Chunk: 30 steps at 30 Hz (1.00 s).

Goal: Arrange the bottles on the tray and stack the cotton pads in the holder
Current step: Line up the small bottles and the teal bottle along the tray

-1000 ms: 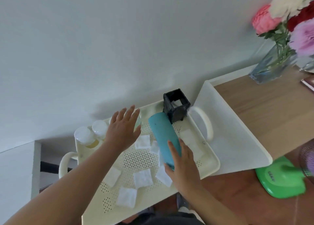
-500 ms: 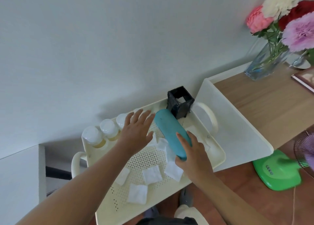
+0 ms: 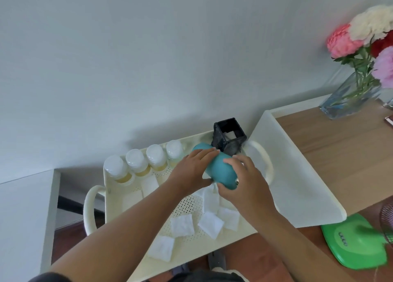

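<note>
A: What's covered?
B: The left hand [image 3: 191, 172] and right hand [image 3: 247, 181] hide much of the bottle [image 3: 219, 166]; the holder's [image 3: 230, 132] foot blurs behind them.
A: And the edges?
B: Flowers [image 3: 365, 36] and fan [image 3: 357, 245] run off the right edge; the fan is smeared.

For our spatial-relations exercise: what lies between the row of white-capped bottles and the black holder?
The head view shows the teal bottle there, its top end in the gap, gripped by the left hand and right hand.

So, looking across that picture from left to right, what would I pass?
Left tray handle → four white-capped bottles → teal bottle → black holder → right tray handle → vase of flowers.
</note>
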Tool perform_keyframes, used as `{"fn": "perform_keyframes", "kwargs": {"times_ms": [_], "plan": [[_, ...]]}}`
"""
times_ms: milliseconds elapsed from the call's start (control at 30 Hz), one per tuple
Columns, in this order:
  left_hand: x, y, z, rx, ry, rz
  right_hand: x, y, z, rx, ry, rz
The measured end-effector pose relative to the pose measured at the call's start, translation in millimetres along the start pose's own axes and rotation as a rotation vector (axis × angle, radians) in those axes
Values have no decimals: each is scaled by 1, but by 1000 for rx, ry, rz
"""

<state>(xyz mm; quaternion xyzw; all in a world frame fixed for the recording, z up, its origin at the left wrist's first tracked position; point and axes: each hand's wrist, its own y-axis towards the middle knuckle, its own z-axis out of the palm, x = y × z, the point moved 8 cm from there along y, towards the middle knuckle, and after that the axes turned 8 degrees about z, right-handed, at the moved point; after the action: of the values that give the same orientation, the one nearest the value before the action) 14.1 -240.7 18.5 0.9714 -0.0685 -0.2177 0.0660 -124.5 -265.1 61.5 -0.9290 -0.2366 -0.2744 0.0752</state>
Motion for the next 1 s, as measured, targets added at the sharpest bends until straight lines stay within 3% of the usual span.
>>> {"fn": "perform_keyframes", "kwargs": {"times_ms": [333, 600, 1000], "plan": [[23, 6, -23, -94, -67, -214, 17, 43, -20, 181, 214, -211], [45, -6, -46, -180, 91, -330, 42, 85, -20, 212, 190, -284], [76, -37, -43, -51, 362, -513, 73, 134, 6, 454, 182, -339]]}}
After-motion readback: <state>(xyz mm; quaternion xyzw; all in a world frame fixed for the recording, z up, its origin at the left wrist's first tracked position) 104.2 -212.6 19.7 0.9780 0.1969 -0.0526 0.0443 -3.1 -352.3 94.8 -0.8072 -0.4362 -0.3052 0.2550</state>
